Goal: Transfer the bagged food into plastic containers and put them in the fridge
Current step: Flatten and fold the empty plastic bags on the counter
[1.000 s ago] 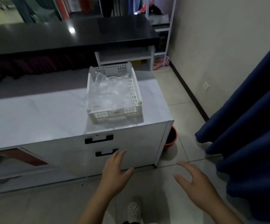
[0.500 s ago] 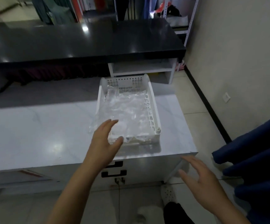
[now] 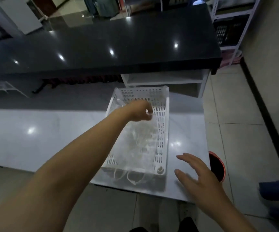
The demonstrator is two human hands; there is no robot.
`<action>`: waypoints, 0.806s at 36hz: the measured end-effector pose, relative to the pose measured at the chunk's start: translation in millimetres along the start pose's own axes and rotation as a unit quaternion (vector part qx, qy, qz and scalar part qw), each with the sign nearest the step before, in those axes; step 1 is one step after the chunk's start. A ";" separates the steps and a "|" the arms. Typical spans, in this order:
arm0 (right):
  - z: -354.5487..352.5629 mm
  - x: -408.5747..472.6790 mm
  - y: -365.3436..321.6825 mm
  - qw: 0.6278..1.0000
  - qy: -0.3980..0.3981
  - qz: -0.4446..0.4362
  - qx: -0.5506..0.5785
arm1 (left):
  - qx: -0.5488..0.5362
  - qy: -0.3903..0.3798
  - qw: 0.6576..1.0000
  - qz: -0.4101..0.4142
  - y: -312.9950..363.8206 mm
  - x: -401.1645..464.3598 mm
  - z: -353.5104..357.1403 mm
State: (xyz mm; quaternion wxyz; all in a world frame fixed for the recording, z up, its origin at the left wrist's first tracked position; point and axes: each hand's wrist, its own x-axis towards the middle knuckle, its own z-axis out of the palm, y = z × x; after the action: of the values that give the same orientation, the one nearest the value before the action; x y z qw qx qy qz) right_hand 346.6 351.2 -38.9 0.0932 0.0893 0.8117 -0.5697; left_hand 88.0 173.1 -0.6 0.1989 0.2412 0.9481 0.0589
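Note:
A white perforated plastic basket (image 3: 162, 131) stands on the white counter (image 3: 35, 134), near its right end. Inside lies a clear plastic bag (image 3: 142, 139) holding pale, stringy food, with some of it hanging over the basket's near edge. My left hand (image 3: 139, 111) reaches into the far part of the basket, and its fingers are pinched on the top of the bag. My right hand (image 3: 197, 174) hovers open over the counter's near right corner, just right of the basket, holding nothing.
A black glossy counter (image 3: 118, 42) runs behind, with a white open shelf unit (image 3: 165, 79) under its right end. A red bucket (image 3: 217, 166) sits on the tiled floor to the right of the counter. Dark blue fabric (image 3: 277, 195) shows at the right edge.
I have stepped closer to the counter. My left hand went from the basket's near edge to its far part and closed on the bag. My right hand rose beside the basket.

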 end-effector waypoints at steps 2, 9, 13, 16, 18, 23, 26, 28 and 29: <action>-7.6 6.7 -8.0 1.000 -0.006 -0.008 0.012 | -0.046 0.043 0.998 -0.008 -0.3 -9.9 -14.9; -15.3 22.6 -75.3 0.991 0.009 -0.125 -0.053 | -0.213 0.221 0.952 0.000 -33.8 -110.5 -93.8; 7.5 28.8 -121.6 0.979 0.010 -0.185 -0.083 | -0.330 0.334 0.883 0.024 -75.2 -160.1 -114.8; 36.7 32.6 -156.8 0.966 0.030 -0.232 -0.107 | -0.378 0.401 0.834 0.018 -108.9 -179.6 -116.3; 62.5 32.6 -182.1 0.956 0.053 -0.267 -0.113 | -0.406 0.431 0.806 0.005 -132.0 -190.4 -115.3; 138.9 31.3 -235.1 0.923 0.067 -0.346 -0.155 | -0.485 0.453 0.746 -0.053 -196.0 -215.3 -110.6; 188.0 41.4 -250.9 0.881 0.084 -0.420 -0.201 | -0.514 0.428 0.737 -0.092 -239.5 -221.5 -93.1; 221.1 59.9 -252.2 0.859 0.082 -0.434 -0.258 | -0.529 0.413 0.731 -0.123 -267.3 -221.7 -73.2; 237.8 72.2 -250.5 0.857 0.074 -0.423 -0.286 | -0.534 0.403 0.730 -0.140 -280.9 -221.7 -62.4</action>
State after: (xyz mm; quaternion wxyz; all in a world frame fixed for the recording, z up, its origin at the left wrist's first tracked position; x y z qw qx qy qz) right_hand 225.7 46.2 91.0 -0.1956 -0.2512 0.9030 -0.2884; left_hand 119.3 -180.7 75.4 -0.1002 -0.0866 0.7747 0.6183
